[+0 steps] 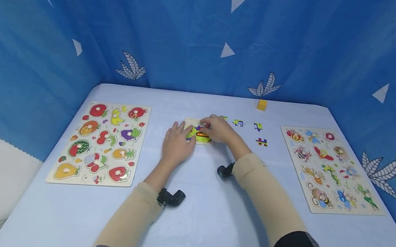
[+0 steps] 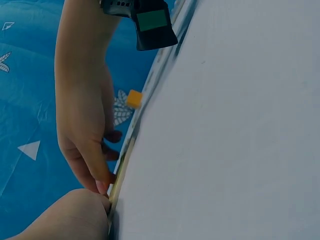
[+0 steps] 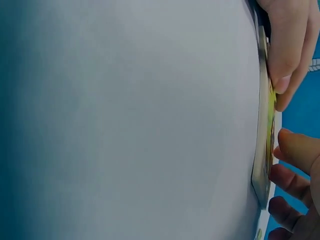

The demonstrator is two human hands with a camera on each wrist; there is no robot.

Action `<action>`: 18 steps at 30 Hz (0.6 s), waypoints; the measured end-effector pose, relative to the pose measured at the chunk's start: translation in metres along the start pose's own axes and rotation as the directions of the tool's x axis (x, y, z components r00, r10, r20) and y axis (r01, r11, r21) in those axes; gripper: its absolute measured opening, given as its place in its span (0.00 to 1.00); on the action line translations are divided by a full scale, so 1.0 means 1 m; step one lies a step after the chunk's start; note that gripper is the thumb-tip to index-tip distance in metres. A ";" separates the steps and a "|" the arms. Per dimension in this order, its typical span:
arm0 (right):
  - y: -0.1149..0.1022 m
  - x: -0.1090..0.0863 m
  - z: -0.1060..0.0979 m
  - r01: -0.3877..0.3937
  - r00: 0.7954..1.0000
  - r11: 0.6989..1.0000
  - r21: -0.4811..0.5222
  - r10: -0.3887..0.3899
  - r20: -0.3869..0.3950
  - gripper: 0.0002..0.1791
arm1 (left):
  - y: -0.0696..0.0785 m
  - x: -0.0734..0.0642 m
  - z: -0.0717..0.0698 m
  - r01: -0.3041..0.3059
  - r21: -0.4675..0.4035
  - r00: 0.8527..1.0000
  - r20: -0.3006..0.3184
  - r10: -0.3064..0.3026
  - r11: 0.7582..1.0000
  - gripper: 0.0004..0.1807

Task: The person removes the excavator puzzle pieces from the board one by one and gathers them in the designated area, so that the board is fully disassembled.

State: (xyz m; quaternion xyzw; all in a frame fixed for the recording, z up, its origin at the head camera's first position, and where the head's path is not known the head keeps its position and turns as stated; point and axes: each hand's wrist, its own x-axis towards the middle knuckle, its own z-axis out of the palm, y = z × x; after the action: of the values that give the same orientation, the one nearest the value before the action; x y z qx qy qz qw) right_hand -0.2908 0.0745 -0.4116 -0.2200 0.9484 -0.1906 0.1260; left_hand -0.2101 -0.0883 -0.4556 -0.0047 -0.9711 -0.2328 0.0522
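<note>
A small wooden jigsaw board [image 1: 203, 142] lies mid-table, part of its bright yellow-green picture filled in and its upper left bare wood. My left hand [image 1: 177, 143] rests at its left side, fingers extended, thumb tip on the picture. From the right my right hand [image 1: 219, 129] reaches over the board, fingers bent down, pinching a puzzle piece that its fingertips mostly hide. In the right wrist view, my right hand [image 3: 300, 180] is close over the board's edge [image 3: 260, 165], opposite the left thumb [image 3: 285, 60]. Loose jigsaw pieces [image 1: 262, 142] lie to the right.
A fruit peg puzzle [image 1: 108, 146] lies at left, an insect peg puzzle [image 1: 331, 169] at right. A yellow-orange cube [image 1: 262, 105] sits near the table's back edge. Blue patterned curtain [image 1: 193, 34] hangs behind. Small black cameras [image 1: 172, 197] are strapped to both wrists.
</note>
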 end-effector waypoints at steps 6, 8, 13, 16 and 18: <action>-0.003 0.003 0.004 0.026 1.000 0.999 -0.019 -0.026 0.000 0.22 | 0.001 0.000 -0.001 -0.006 -0.003 1.000 -0.005 0.006 1.000 0.29; -0.004 0.004 0.004 0.028 1.000 0.999 -0.019 -0.028 0.000 0.21 | 0.000 0.000 -0.001 -0.006 -0.002 1.000 -0.009 0.006 1.000 0.29; -0.006 0.004 0.005 0.003 1.000 1.000 0.023 -0.003 0.011 0.19 | 0.000 0.000 0.000 -0.008 0.007 1.000 -0.018 0.008 1.000 0.29; -0.007 0.004 0.006 -0.005 1.000 0.997 0.083 0.004 0.010 0.18 | 0.000 0.000 0.000 -0.009 0.015 1.000 -0.023 0.009 1.000 0.29; -0.007 0.004 0.005 -0.007 1.000 0.992 0.127 0.006 0.012 0.18 | 0.000 0.000 0.000 -0.007 0.016 1.000 -0.023 0.008 1.000 0.29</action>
State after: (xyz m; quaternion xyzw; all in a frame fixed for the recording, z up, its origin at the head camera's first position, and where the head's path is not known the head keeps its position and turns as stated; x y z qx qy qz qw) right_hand -0.2899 0.0649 -0.4137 -0.2094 0.9343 -0.2490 0.1457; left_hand -0.2101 -0.0882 -0.4557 -0.0052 -0.9723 -0.2247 0.0646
